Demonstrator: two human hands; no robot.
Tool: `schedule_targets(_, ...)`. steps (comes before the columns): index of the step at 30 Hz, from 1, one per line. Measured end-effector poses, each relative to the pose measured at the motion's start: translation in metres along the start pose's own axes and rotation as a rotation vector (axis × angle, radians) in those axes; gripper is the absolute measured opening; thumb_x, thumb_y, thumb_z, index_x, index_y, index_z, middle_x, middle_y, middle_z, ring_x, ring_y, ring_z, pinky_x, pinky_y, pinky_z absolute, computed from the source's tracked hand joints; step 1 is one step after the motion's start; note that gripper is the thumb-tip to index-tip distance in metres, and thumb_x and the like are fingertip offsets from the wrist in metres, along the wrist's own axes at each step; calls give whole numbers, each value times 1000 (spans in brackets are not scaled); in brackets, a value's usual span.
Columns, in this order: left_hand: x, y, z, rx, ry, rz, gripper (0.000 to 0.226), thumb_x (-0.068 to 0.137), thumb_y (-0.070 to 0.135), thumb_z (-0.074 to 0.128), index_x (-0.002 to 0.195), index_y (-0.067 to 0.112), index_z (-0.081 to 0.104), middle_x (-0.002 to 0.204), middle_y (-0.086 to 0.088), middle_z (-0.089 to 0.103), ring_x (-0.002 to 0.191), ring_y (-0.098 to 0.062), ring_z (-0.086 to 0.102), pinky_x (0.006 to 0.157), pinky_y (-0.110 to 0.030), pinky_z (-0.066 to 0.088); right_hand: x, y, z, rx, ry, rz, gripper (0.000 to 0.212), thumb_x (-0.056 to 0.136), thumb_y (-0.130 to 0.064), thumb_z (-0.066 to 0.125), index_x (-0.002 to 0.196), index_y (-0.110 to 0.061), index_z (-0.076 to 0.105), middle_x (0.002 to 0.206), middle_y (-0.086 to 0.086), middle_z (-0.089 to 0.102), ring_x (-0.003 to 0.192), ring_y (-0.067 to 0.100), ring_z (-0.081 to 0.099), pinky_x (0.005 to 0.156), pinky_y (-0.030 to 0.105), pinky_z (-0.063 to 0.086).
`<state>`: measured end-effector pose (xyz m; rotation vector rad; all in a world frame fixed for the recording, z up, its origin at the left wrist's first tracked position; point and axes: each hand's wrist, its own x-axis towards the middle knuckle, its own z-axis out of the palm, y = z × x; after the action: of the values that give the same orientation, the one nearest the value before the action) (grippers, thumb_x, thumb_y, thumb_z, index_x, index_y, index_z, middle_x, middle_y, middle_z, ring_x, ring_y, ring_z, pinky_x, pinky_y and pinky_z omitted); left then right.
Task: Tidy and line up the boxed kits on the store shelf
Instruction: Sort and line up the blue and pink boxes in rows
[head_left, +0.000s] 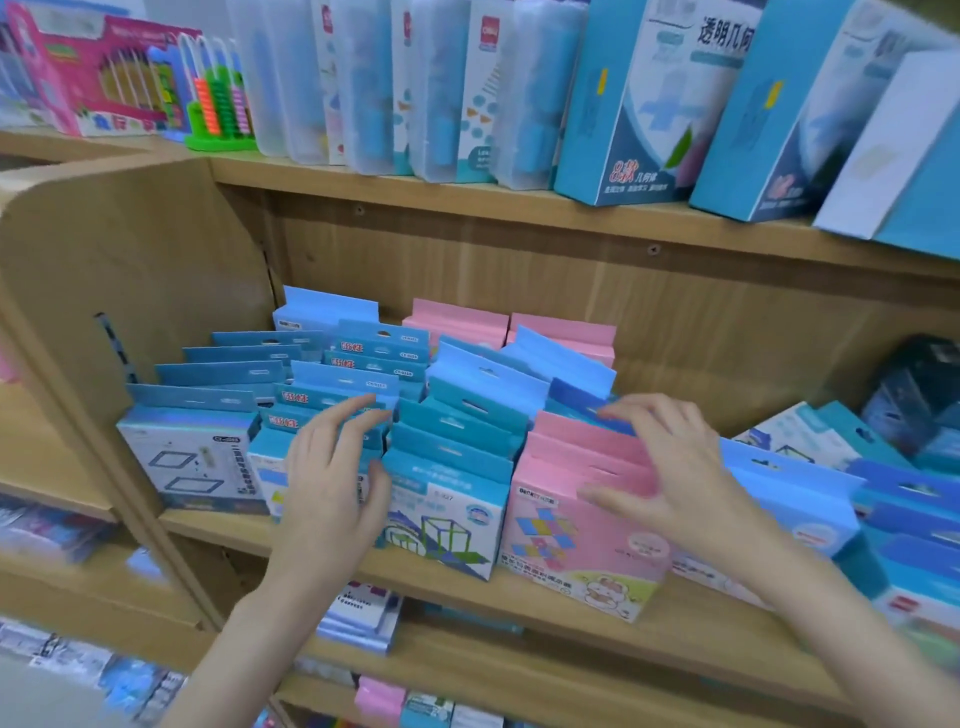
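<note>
A: Boxed kits (447, 457) stood in rows on the middle shelf (675, 623), hang-tabs up. Mid-step, by the look of it: squaring up the front boxes

B: Agreed. Left hand (332, 483) lay against the second row from the left, fingers nearly straight and spread over the tabs, clamped on nothing. Just right of that palm, the teal cube-frame box (441, 525) sat skewed, one corner past the shelf edge

A: Right hand (670, 467) likewise loose, fingers apart, fingertips on the blue tabs behind, thumb resting across the pink front box (582, 551). No pinch seen there either

B: Probably called next for pushing both front boxes back level with the white square-print box (192, 457) left of the left hand

A: Beyond the right wrist, more blue boxes (795, 493) leaning, loosely packed

B: Behind both hands, pink tabs at the back. Above, on the upper shelf (467, 195): clear plastic cases (363, 88), tall blue cartons (644, 104), a bead abacus (218, 104). Below the grip, blurred packets, not told apart
</note>
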<state>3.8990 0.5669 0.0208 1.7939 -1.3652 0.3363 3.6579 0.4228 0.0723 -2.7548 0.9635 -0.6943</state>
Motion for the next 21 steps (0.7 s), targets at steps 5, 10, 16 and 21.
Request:
schedule_targets(5, 20, 34, 31, -83, -36, 107, 39, 85, 25, 37, 119, 12, 52, 124, -5, 51, 115, -20, 45, 101, -19, 25, -21, 72, -58, 38, 47, 257, 56, 72, -48, 69, 115, -15, 56, 108, -2, 49, 106, 18, 46, 88, 29, 33)
schedule_targets(10, 45, 84, 74, -156, -58, 282, 38, 80, 16, 41, 113, 6, 58, 120, -8, 55, 111, -24, 48, 100, -35, 31, -11, 162, -94, -113, -123, 570, 41, 85, -30, 63, 118, -7, 54, 121, 19, 51, 114, 31, 47, 88, 32, 34)
schedule_targets(16, 60, 120, 107, -120, -130, 394, 32, 81, 17, 41, 107, 12, 59, 117, -3, 57, 112, -23, 48, 98, -44, 32, 20, 191, -74, -284, -532, 688, 47, 90, -33, 54, 123, 0, 45, 128, 17, 50, 114, 29, 47, 82, 31, 42)
schedule_targets(21, 57, 123, 113, -64, -147, 405, 31, 80, 16, 40, 104, 14, 58, 115, -2, 58, 112, -21, 46, 101, -41, 27, 35, 187, -59, -321, -452, 672, 25, 84, -30, 60, 83, -9, 46, 108, 14, 54, 108, 34, 45, 75, 34, 36)
